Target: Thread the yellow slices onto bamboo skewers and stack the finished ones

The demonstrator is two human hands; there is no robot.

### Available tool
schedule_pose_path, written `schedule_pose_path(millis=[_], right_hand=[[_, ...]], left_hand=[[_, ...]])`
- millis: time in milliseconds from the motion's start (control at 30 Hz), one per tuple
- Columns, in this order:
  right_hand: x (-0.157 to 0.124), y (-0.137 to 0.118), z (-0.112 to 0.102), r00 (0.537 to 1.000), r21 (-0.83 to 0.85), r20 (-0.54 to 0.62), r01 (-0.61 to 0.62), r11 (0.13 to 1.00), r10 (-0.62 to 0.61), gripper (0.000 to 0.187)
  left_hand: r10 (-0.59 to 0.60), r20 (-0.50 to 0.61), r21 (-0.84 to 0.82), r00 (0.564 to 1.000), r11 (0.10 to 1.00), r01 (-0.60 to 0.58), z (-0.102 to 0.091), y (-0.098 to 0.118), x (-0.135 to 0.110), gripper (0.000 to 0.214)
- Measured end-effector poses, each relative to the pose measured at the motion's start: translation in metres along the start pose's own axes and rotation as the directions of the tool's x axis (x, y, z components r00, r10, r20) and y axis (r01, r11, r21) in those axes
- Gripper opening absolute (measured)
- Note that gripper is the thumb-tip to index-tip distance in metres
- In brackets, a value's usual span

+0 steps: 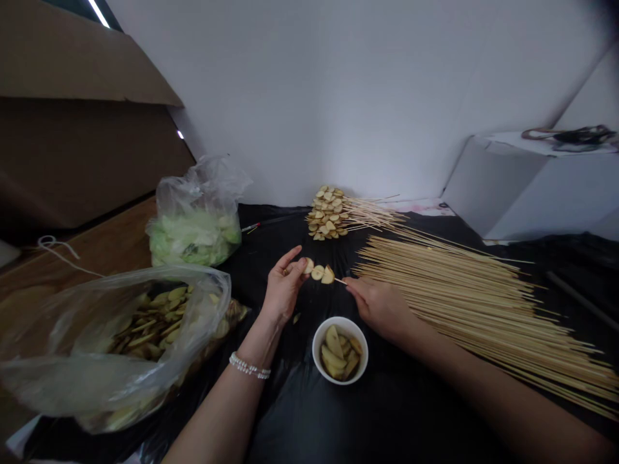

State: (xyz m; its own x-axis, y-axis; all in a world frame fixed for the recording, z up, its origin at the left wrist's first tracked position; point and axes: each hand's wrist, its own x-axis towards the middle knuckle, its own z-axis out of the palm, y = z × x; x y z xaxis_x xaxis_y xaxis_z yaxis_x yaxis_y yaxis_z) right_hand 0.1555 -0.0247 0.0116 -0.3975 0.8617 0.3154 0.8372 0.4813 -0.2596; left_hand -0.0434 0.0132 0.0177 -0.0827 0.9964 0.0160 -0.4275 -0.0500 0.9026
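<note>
My left hand (284, 283) pinches a potato slice (308, 265) at the tip of a bamboo skewer (340, 280). Two more slices (322, 273) sit threaded on that skewer. My right hand (378, 303) is closed round the skewer's other end, just right of the slices. Directly below both hands stands a small white bowl (317, 340) holding several potato slices. A pearl bracelet circles my left wrist.
A heap of finished potato skewers (330, 212) lies at the back. A wide pile of bare bamboo skewers (483, 303) spreads on the right. Left are a clear bag of potato slices (145, 322) and a bag of greens (193, 235). Black sheeting covers the table; a white box (522, 187) stands at right.
</note>
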Motion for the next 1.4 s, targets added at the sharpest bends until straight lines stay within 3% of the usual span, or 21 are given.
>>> schedule_pose_path(millis=[200, 467, 1133, 1400], right_hand=[[0.001, 0.004, -0.002, 0.999, 0.008, 0.016, -0.047, 0.999, 0.047, 0.033], [0.001, 0.005, 0.0, 1.0, 0.026, 0.007, -0.021, 0.999, 0.021, 0.032], [0.001, 0.003, -0.004, 0.999, -0.011, 0.032, -0.041, 0.999, 0.041, 0.034], [0.001, -0.003, -0.012, 0.994, -0.124, 0.1, -0.037, 0.992, 0.049, 0.032]], left_hand=[[-0.232, 0.02, -0.133, 0.972, 0.963, 0.233, 0.0, -0.003, 0.001, 0.019], [-0.265, -0.025, -0.189, 0.964, 0.948, 0.256, -0.008, -0.003, 0.007, 0.016], [-0.149, 0.033, -0.065, 0.988, 0.986, 0.151, -0.006, -0.001, 0.005, 0.021], [-0.03, 0.067, 0.181, 0.997, 0.983, 0.018, -0.011, -0.002, 0.006, 0.026]])
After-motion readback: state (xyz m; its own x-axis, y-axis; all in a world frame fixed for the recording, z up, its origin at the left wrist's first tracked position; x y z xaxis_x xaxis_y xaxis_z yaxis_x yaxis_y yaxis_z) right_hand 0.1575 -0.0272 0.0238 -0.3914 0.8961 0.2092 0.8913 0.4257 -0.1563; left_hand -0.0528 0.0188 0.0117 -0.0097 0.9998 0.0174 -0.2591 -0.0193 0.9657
